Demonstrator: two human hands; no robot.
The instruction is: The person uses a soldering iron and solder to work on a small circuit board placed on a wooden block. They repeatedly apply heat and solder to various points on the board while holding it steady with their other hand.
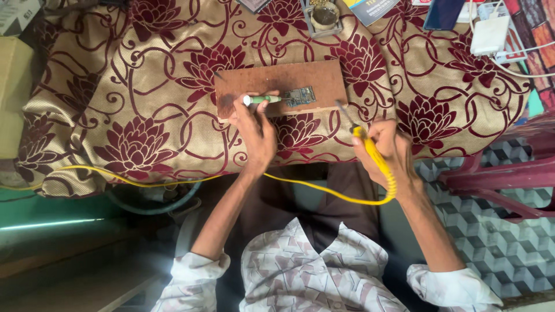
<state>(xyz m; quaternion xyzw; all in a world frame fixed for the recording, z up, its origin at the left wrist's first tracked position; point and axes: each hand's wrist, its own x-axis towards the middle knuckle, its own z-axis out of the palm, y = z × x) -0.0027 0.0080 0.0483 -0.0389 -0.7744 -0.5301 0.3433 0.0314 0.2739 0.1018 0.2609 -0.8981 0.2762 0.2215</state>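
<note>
My left hand (254,130) grips a green and white pen-shaped tool (263,100) lying across a brown wooden board (277,78). The tool's tip reaches a small circuit board (300,96) that rests on the wood. My right hand (386,147) holds a yellow soldering iron (370,149), its dark tip raised just off the board's right corner. The iron's yellow cord (312,188) loops down under my wrist and runs off to the left.
A gold cloth with maroon flowers (144,98) covers the table. At the far edge stand a small round tin (324,15), a blue phone (443,13) and a white charger with cable (490,34). A maroon plastic chair (509,173) is on the right.
</note>
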